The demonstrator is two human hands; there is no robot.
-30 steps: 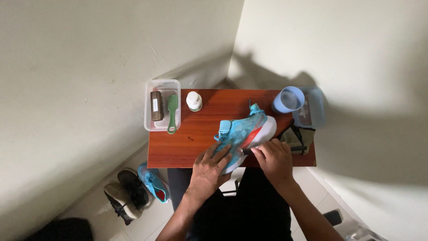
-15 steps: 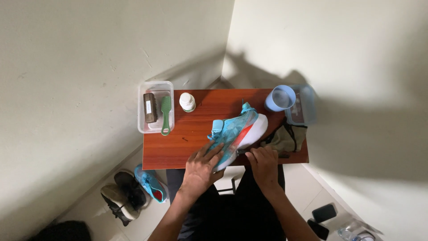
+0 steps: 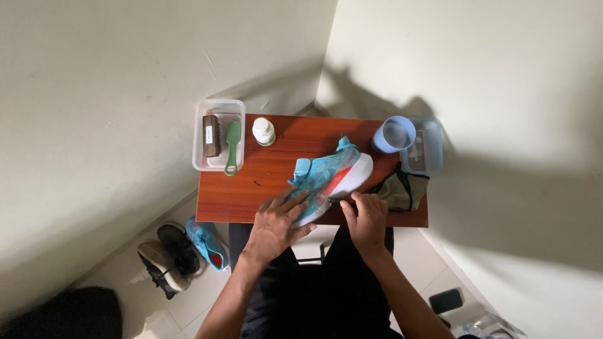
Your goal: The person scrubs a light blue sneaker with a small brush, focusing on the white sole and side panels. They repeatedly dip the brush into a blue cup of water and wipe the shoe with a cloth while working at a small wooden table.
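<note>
Teal sneaker [image 3: 330, 177] with a white sole and an orange-red patch on its side lies tilted across the red-brown wooden surface [image 3: 251, 188], toe end pointing away toward the far right, heel end at the near edge. Left hand [image 3: 279, 220] rests flat on the heel end, fingers spread over the upper. Right hand [image 3: 366, 216] sits just beside the sole at the near edge, fingers curled in; what they pinch, I cannot tell. Olive-grey cloth [image 3: 402, 190] lies bunched just right of that hand, touching the shoe's sole side.

Far left, a clear plastic tub [image 3: 217, 164] overhangs the corner, holding a dark brush block [image 3: 211, 135] and a green-handled brush [image 3: 232, 147]. Small white bottle [image 3: 264, 132] stands just beside the tub. Far right, a light blue cup [image 3: 394, 134] stands against a clear container with a blue rim [image 3: 433, 150]; its contents unclear.

On the floor, lower left: a matching teal shoe [image 3: 207, 243] beside a dark pair [image 3: 169, 257].
</note>
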